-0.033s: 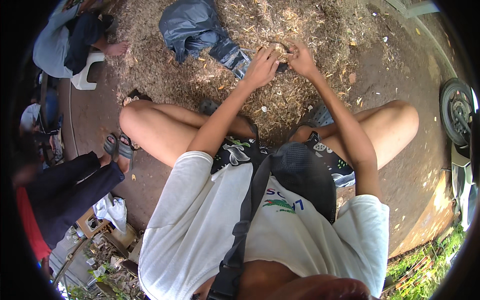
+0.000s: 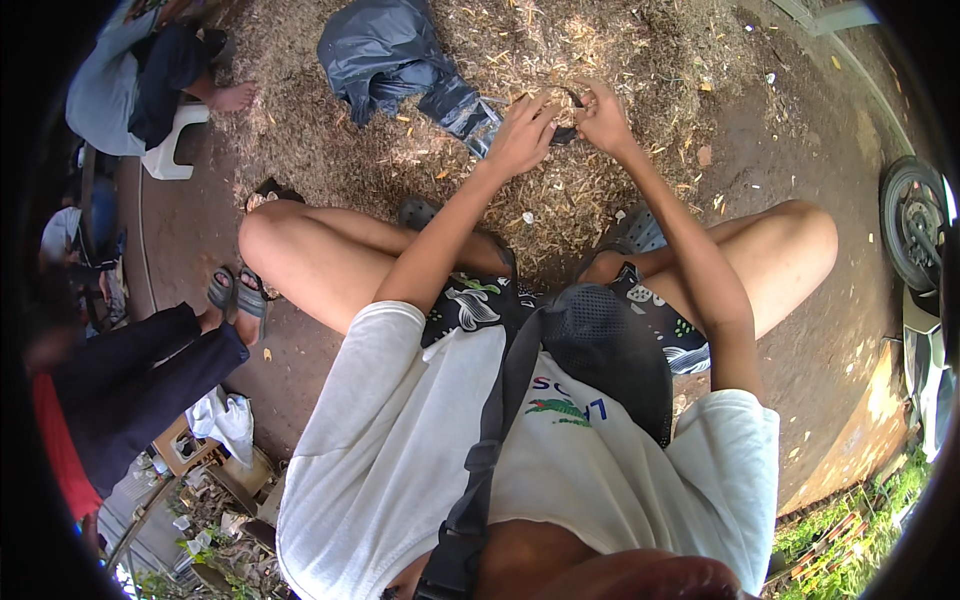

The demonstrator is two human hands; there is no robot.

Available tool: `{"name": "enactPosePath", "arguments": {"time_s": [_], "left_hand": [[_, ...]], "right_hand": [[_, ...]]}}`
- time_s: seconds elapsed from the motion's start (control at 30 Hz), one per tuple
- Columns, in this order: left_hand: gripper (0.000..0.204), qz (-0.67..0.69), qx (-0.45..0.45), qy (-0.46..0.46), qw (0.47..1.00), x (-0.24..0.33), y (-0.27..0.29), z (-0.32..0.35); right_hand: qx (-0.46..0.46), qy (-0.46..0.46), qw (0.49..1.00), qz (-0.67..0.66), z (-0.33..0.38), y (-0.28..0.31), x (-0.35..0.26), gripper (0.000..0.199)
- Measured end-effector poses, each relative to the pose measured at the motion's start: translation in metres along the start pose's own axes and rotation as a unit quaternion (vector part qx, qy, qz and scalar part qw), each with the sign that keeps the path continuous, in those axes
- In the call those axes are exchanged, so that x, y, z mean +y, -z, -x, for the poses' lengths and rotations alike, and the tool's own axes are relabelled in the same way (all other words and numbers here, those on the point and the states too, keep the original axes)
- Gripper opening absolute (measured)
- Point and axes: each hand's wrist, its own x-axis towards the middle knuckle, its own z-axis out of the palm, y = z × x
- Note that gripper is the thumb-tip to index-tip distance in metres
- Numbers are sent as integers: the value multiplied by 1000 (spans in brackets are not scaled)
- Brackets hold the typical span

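Note:
Both hands are stretched out in front of me, low over the litter-covered ground. A dark, thin, curved strip (image 2: 565, 134) bends between them in a loose loop; its exact kind is too small to make out. My left hand (image 2: 522, 135) has its fingers bent around the strip's left side, and they partly hide it. My right hand (image 2: 603, 118) pinches its right side between thumb and fingers. Just left of my left hand lies a black plastic bag (image 2: 385, 50), with a shiny dark plastic sleeve (image 2: 465, 112) trailing from it toward my wrist.
My crossed legs and grey clogs (image 2: 645, 230) frame the near ground. To the far left a person sits on a white stool (image 2: 178, 145); another person's sandalled feet (image 2: 240, 300) are nearer. A motorcycle wheel (image 2: 912, 225) stands at the right edge.
The dark strip and the fingers around it have shifted very slightly. Everything else looks the same.

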Motion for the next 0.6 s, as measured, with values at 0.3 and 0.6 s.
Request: {"name": "enactPosePath", "arguments": {"time_s": [0.3,0.6], "left_hand": [[34,101,42,330,938,-27,8,-12],[31,96,85,286,949,-13,1,-13]], "right_hand": [[7,-106,989,100,6,-9,-2,43],[51,-25,994,91,8,4,10,41]]}}
